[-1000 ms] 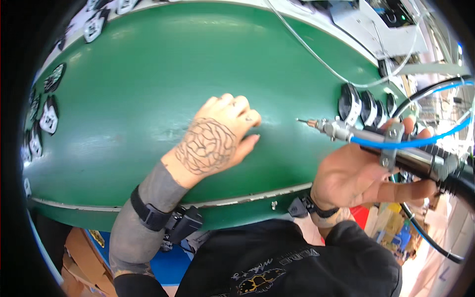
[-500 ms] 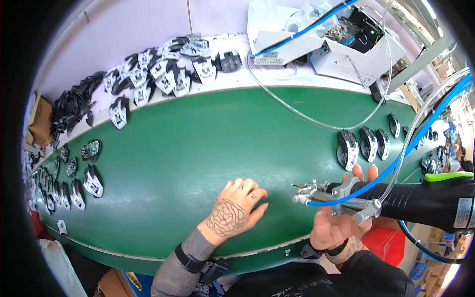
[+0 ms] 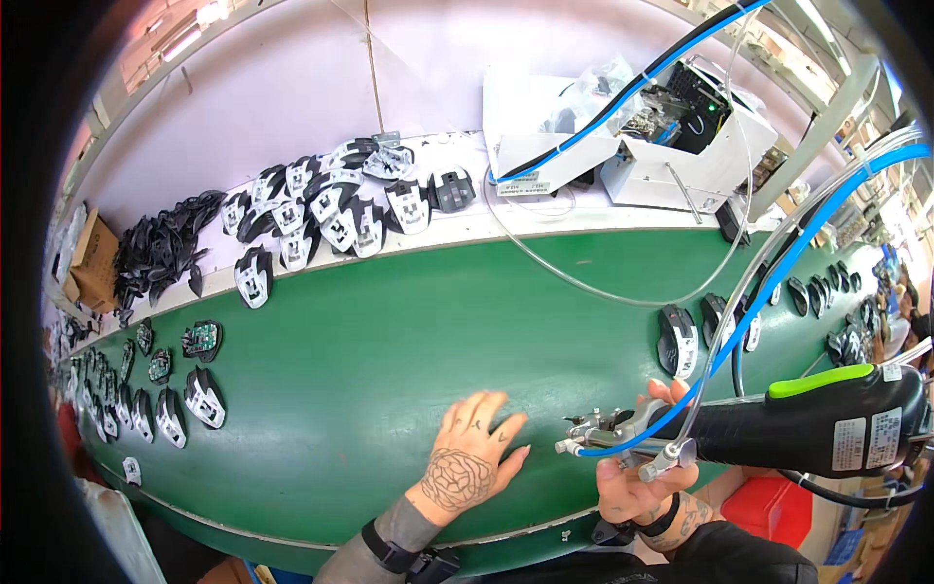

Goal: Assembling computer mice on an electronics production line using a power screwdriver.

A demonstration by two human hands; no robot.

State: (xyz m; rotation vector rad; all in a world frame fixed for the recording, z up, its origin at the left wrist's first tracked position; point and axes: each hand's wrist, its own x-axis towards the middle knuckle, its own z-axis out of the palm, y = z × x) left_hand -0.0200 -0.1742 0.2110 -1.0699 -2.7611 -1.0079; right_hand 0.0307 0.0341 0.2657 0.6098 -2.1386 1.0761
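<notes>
My right hand (image 3: 642, 477) is wrapped round the metal front end of an electric screwdriver (image 3: 749, 428), which has a black body, a green lever and a blue air hose (image 3: 696, 389). The driver lies nearly level, its tip pointing left above the green work surface. My left hand (image 3: 467, 453), palm down, is just left of that tip, with fingers and thumb apart and nothing in it. Whether it touches the surface I cannot tell. Beyond the driver stand several black-and-white computer mouse shells (image 3: 677, 343).
More mouse shells (image 3: 204, 397) and bare circuit-board halves (image 3: 201, 339) line the left side. Piled shells (image 3: 336, 219) and black parts (image 3: 161, 248) lie on the white ledge. A white screw-feeder box (image 3: 671, 175) sits at the back right, its clear tube (image 3: 593, 290) looping over the green surface.
The view has tilted up, so the bench appears lower. The screwdriver and my right hand are slightly further left in the picture; my left hand's fingers have shifted a little.
</notes>
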